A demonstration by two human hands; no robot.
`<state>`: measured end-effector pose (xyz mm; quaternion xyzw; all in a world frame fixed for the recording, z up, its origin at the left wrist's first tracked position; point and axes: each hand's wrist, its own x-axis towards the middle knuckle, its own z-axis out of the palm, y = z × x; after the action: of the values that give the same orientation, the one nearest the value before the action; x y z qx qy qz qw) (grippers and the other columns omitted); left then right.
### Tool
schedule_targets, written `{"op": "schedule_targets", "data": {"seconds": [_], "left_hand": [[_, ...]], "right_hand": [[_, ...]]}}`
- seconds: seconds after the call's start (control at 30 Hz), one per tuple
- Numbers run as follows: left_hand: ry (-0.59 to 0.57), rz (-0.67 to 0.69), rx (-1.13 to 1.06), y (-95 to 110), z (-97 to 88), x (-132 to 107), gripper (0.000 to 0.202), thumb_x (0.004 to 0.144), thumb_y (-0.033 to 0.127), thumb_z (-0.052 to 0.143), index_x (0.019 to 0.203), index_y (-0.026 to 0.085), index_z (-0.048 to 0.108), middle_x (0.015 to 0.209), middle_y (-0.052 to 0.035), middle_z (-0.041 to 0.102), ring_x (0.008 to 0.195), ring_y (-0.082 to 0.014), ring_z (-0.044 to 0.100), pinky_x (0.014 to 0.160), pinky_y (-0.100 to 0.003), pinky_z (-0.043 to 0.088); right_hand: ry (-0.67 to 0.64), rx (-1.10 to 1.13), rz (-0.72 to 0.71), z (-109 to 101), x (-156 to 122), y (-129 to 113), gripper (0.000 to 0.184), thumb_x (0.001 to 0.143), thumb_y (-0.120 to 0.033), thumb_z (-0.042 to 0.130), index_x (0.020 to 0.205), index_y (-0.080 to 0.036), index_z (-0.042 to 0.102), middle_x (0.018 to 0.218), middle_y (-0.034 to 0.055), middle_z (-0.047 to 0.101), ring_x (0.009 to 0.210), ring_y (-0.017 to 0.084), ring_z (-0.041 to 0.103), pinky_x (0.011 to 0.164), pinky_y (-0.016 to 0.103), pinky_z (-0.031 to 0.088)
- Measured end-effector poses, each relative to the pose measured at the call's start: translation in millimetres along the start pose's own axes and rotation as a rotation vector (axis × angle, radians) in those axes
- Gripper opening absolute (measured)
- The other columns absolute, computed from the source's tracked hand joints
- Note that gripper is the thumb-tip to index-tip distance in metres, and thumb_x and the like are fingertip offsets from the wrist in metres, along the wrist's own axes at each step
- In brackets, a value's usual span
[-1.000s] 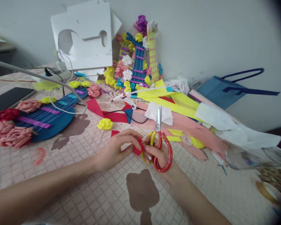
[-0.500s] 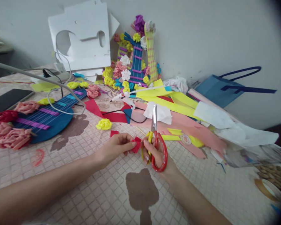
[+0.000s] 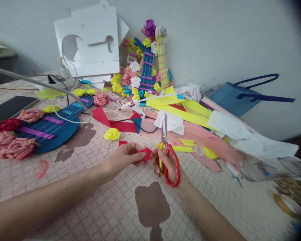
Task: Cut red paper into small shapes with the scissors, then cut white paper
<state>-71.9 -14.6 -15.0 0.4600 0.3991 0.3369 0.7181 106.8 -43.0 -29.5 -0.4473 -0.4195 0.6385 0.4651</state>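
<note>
My left hand (image 3: 124, 158) pinches a small piece of red paper (image 3: 145, 154) just above the checked tablecloth (image 3: 95, 201). My right hand (image 3: 165, 164) touches the same paper from the right and has its fingers through the red and yellow handles of a pair of scissors (image 3: 167, 152). The scissors' blades are together and point away from me toward the paper pile. A small yellow paper rose (image 3: 112, 134) lies a little beyond my left hand.
A blue paper guitar (image 3: 50, 125) with pink and red flowers lies at left, beside a dark tablet (image 3: 10, 107). A glue gun (image 3: 131, 105) with its black cord, yellow and pink paper strips (image 3: 190, 115), a blue bag (image 3: 237, 95) and white foam (image 3: 89, 43) crowd the back.
Both hands have drawn slightly nearer the pile and closer together. The left fingers have tightened on the red paper, and the scissors have swung a little to the left.
</note>
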Motion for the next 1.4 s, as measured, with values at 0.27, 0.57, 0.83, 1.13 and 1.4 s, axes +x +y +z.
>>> {"op": "schedule_targets", "data": {"seconds": [0.27,0.57,0.83,1.13,1.4], "left_hand": [[0.07,0.1,-0.295,14.3,-14.2,4.3,0.025,0.068,0.025,0.081,0.074,0.015,0.059,0.074,0.001,0.068,0.072,-0.0108,0.065,0.075,-0.025,0.052],[0.049,0.113,-0.397,26.2,-25.0,2.6,0.021,0.071,0.019,0.079,0.077,0.014,0.06,0.082,-0.0013,0.071,0.088,-0.0199,0.071,0.083,-0.029,0.055],[0.014,0.125,-0.386,25.4,-29.7,3.6,0.016,0.074,0.018,0.077,0.077,0.014,0.063,0.079,-0.0016,0.072,0.08,-0.0154,0.071,0.081,-0.028,0.057],[0.018,0.118,-0.388,26.2,-26.8,3.7,0.015,0.074,0.018,0.077,0.077,0.014,0.063,0.076,-0.0019,0.073,0.075,-0.0143,0.071,0.075,-0.024,0.057],[0.043,0.119,-0.382,25.9,-28.3,4.9,0.016,0.073,0.019,0.078,0.077,0.014,0.063,0.077,-0.0015,0.072,0.076,-0.0137,0.07,0.078,-0.025,0.057]], "right_hand": [[-0.193,-0.202,0.078,-7.3,-8.9,-4.4,0.048,0.082,-0.067,0.049,0.088,-0.02,0.052,0.065,-0.0049,0.041,0.05,0.008,0.042,0.044,0.021,0.046],[-0.305,-0.485,0.042,-13.9,-18.4,-13.1,0.038,0.09,-0.057,0.046,0.096,-0.021,0.052,0.069,-0.0041,0.042,0.056,0.009,0.044,0.049,0.02,0.046],[-0.28,-0.559,0.07,-8.7,-21.4,-18.0,0.035,0.089,-0.055,0.05,0.097,-0.021,0.052,0.074,-0.003,0.045,0.059,0.009,0.044,0.047,0.018,0.043],[-0.256,-0.672,0.048,-5.5,-25.8,-21.4,0.033,0.091,-0.053,0.046,0.099,-0.022,0.053,0.072,-0.0033,0.045,0.058,0.01,0.045,0.05,0.021,0.045],[-0.235,-0.674,0.076,-4.0,-23.9,-19.4,0.032,0.09,-0.054,0.048,0.094,-0.022,0.051,0.07,-0.0046,0.046,0.052,0.008,0.044,0.047,0.02,0.044]]}}
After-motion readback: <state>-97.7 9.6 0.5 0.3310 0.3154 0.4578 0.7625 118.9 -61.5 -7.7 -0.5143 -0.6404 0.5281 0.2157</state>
